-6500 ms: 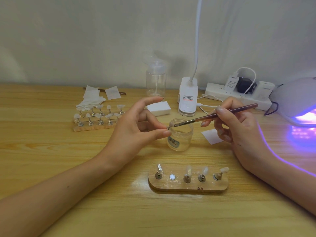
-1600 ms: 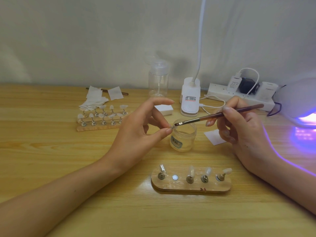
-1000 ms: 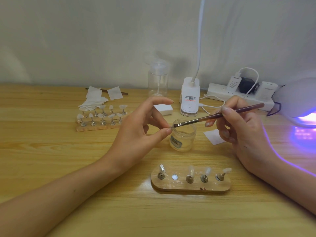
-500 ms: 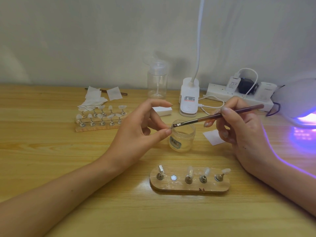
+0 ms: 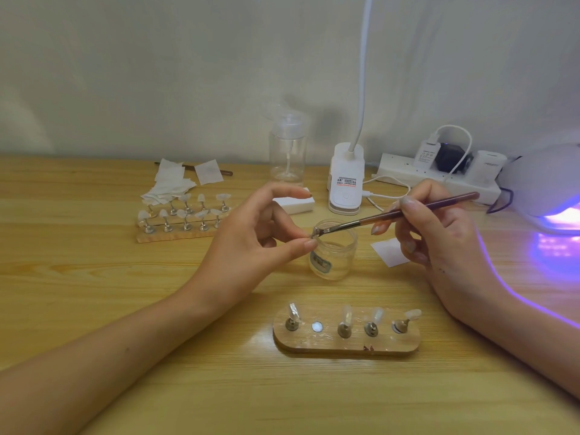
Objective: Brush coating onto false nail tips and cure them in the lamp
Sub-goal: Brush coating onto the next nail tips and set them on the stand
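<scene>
Four clear false nail tips [image 5: 346, 311] stand on the near oval wooden holder [image 5: 345, 346]. Above the small glass jar [image 5: 335, 255] the left hand [image 5: 251, 243] pinches a fifth tip [image 5: 315, 233], barely visible. The right hand [image 5: 439, 243], fingers curled, grips the brown-handled brush [image 5: 401, 212], which touches it. The white curing lamp [image 5: 547, 183] is cropped.

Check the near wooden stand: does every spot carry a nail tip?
No, the second spot from the left on the near wooden stand shows only a bare round disc.
</scene>
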The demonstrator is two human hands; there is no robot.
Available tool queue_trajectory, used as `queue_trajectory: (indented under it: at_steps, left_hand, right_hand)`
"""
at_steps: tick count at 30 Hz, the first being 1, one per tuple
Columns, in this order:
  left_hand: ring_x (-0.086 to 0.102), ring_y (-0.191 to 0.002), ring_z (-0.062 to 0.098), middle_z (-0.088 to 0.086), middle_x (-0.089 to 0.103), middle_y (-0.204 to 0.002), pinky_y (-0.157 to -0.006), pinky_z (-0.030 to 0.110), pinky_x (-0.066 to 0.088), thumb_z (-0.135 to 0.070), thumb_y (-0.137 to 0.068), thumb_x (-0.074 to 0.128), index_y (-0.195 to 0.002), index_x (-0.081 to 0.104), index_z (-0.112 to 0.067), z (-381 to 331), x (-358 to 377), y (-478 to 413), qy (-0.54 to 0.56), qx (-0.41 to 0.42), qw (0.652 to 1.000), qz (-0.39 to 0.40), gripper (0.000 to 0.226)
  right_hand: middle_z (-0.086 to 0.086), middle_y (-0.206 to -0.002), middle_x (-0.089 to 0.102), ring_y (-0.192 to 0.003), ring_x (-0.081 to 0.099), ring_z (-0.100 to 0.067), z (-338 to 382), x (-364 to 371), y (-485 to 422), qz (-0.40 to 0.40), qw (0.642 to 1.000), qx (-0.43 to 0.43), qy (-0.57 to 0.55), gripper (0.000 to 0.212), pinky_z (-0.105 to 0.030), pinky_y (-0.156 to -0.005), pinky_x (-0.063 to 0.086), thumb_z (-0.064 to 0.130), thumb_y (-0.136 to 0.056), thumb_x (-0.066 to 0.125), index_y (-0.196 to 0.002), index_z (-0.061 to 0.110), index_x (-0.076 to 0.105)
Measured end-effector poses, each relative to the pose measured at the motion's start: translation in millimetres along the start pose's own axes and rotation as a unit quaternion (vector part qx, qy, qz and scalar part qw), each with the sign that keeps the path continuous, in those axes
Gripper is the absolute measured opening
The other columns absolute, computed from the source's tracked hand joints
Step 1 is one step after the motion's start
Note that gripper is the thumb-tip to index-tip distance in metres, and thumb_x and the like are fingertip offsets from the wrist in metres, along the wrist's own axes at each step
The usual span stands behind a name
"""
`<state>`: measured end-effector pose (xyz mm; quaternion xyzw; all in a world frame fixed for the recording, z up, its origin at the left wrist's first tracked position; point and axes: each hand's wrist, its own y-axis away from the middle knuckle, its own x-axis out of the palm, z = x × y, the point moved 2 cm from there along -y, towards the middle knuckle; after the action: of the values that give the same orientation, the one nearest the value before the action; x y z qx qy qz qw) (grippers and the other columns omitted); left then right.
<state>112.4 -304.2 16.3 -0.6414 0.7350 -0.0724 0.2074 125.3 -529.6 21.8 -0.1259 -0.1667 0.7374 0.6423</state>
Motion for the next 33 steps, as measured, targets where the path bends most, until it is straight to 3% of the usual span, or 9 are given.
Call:
queue_trajectory:
  at_steps: [5, 9, 22, 33]
  left_hand:
    - [0.072, -0.082, 0.016, -0.003, 0.069, -0.075, -0.074, 0.063, 0.051, -0.022, -0.075, 0.081, -0.122, 0.062, -0.027, 0.0, -0.1, -0.2, -0.002, -0.001, 1.000, -0.004, 0.051]
    - [0.072, -0.082, 0.016, -0.005, 0.069, -0.074, -0.074, 0.063, 0.050, -0.018, -0.076, 0.081, -0.121, 0.063, -0.028, 0.9, -0.4, -0.4, -0.002, 0.001, 1.000, -0.004, 0.049]
    - [0.069, -0.079, 0.006, -0.009, 0.068, -0.076, -0.058, 0.048, 0.040, -0.006, -0.083, 0.079, -0.121, 0.062, -0.028, 3.5, -0.8, -1.5, -0.025, 0.019, 0.999, -0.008, 0.047]
    - [0.068, -0.080, 0.010, -0.008, 0.068, -0.078, -0.055, 0.026, 0.037, -0.006, -0.085, 0.078, -0.121, 0.063, -0.032, 2.4, -1.9, -1.2, -0.050, 0.043, 0.998, -0.002, 0.047]
  right_hand:
    - [-0.011, -0.071, 0.071, -0.047, 0.036, -0.009, -0.5, -2.8, -0.4, -0.022, 1.000, 0.001, -0.001, 0.017, -0.015, -0.041, 0.028, 0.024, -0.094, 0.052, -0.078, 0.021, 0.047]
    - [-0.009, -0.072, 0.071, -0.048, 0.036, -0.010, 1.4, -1.8, -0.8, -0.010, 1.000, -0.015, -0.025, 0.022, -0.017, -0.041, 0.025, 0.024, -0.095, 0.051, -0.074, 0.029, 0.051]
    - [-0.010, -0.073, 0.071, -0.048, 0.037, -0.010, 0.5, -1.5, -1.1, -0.007, 1.000, -0.002, -0.026, 0.022, -0.016, -0.041, 0.027, 0.025, -0.095, 0.050, -0.074, 0.028, 0.050]
    - [-0.010, -0.071, 0.070, -0.049, 0.034, -0.010, 0.9, -3.0, -1.3, -0.024, 1.000, 0.003, -0.020, 0.020, -0.016, -0.042, 0.026, 0.026, -0.094, 0.052, -0.075, 0.026, 0.048]
